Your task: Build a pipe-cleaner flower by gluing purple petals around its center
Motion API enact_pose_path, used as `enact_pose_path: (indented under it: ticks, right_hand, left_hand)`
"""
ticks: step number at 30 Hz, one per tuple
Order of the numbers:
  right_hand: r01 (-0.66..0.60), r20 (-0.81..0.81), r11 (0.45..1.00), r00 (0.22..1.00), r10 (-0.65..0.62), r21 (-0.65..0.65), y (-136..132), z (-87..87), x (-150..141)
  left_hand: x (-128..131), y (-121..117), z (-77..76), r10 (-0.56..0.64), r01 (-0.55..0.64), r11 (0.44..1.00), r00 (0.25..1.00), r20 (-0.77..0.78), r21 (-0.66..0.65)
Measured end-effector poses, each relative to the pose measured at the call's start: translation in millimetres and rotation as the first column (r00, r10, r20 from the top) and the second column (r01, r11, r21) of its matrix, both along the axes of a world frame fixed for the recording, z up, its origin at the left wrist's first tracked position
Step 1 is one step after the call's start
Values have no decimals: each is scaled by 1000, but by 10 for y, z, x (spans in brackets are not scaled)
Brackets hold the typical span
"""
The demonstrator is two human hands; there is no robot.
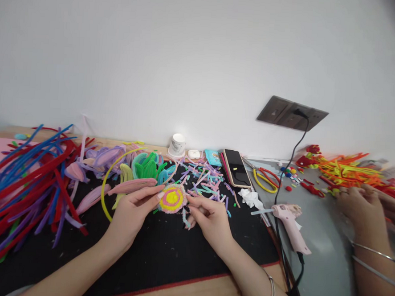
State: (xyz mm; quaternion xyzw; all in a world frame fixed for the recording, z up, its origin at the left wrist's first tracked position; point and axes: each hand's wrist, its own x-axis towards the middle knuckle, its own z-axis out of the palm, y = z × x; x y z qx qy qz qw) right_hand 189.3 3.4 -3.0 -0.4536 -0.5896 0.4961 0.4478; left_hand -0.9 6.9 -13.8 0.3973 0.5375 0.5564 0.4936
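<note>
A round coil of fuzzy pipe cleaner point(172, 199), with yellow and pink rings and a pale outer edge, is held up over the black mat point(177, 258). My left hand point(135, 209) pinches its left rim between thumb and fingers. On the other side, my right hand point(208, 218) has its fingers closed at the right rim, where a loose pale blue pipe cleaner end point(185, 218) hangs down. Pink pipe cleaner petals point(133, 186) and green looped leaves point(151, 166) lie just behind my left hand.
Red, blue and purple pipe cleaners point(38, 183) heap at left. Cut pieces point(212, 180) scatter behind my hands. A paper cup point(178, 143), phone point(237, 168), yellow-handled scissors point(265, 182) and corded pink glue gun point(291, 225) stand or lie further right. Another person's hands point(361, 207) work at far right.
</note>
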Motion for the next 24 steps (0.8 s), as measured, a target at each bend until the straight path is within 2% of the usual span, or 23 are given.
enact_pose_path:
  ticks: [13, 16, 20, 22, 24]
  right_hand:
    - [-2, -9, 1000, 1000, 2, -24, 9, -29, 7]
    - [16, 29, 999, 999, -18, 41, 14, -20, 17]
    - [90, 129, 978, 985, -116, 190, 27, 30, 35]
    - [120, 114, 975, 983, -143, 186, 34, 54, 37]
    - [136, 51, 983, 988, -144, 126, 41, 64, 31]
  left_hand:
    - [0, 10, -48, -33, 42, 997, 991, 131, -65]
    - [-22, 17, -48, -55, 57, 998, 997, 62, -28]
    - [-45, 26, -2, -54, 66, 995, 988, -146, 74]
    - [-37, 22, 28, -58, 81, 989, 980, -189, 119]
    - [-19, 12, 50, -71, 100, 984, 979, -191, 149]
